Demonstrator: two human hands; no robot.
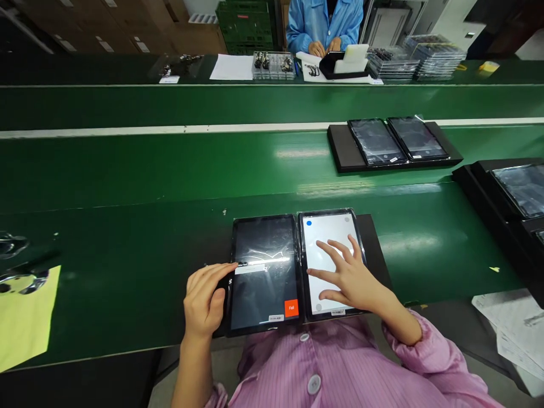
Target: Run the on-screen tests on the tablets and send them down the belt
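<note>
Two tablets lie side by side in front of me on a dark board (376, 249). The left tablet (266, 294) has a dark screen with an orange "Fail" box, a pale bar and a small white label. A mostly white screen with a blue dot shows on the right tablet (325, 226). My left hand (206, 297) is at the left tablet's left edge, fingers stretched out and fingertips by the pale bar. Over the right tablet's screen, my right hand (346, 277) has its fingers spread; whether every fingertip touches the glass I cannot tell. Neither hand holds anything.
Two more tablets (397, 140) rest on a black tray (346, 150) on the green bench, with another stack of black trays (488, 195) at right. Yellow paper (29, 323) lies at left. Across the bench, a person in blue (325, 25) works beside clear parts boxes (273, 65).
</note>
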